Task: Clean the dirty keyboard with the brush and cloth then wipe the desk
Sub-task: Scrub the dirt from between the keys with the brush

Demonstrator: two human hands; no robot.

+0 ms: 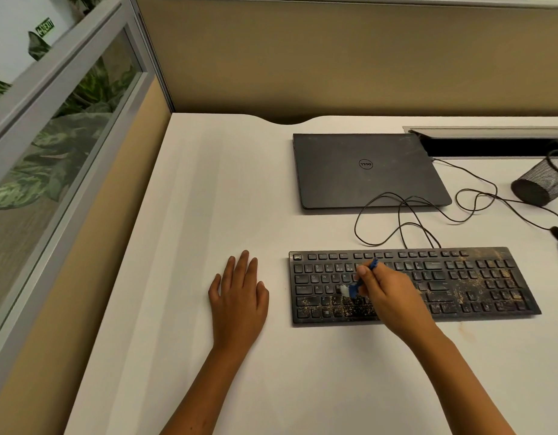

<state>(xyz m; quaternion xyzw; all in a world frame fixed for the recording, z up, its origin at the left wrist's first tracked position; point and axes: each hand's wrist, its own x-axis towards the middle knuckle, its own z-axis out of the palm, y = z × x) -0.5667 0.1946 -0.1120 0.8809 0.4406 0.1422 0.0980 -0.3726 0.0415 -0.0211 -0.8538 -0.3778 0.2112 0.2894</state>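
— What's the setting?

— A white desk [208,215] in a beige-walled cubicle, with a glass partition and leafy plants off to the left.

— And the working hand?

— The right hand [387,296] pinches a small blue brush [361,282] between thumb and curled fingers. The handle slants up and away from the person; the white bristles point down and to the left, touching the keys in the left part of the keyboard [459,284], around the letter rows.

— Which way does the dirt lie from there?

— Mostly to the right and toward the near edge. The keyboard's long axis runs left to right across the desk, and brownish crumbs are thick along the bottom row under the hand and over the right side and number pad. My judgement: the next strokes want to travel rightward along that axis, row by row.

— The other hand?

— The left hand [240,296] lies flat on the desk, fingers straight, holding nothing, just beside the keyboard's left end but not touching it. It is the nearer one to steady that end if the board slides.

— What else is out there?

— Beyond the keyboard, a shut black laptop [365,171]; a thin cable [406,215] loops between them. A mesh pen cup [541,180] lies tipped at the far right. I see no cloth in view.

— So how far along?

— Early, I'd judge: brushing in hand, much grit left, desk not yet wiped.
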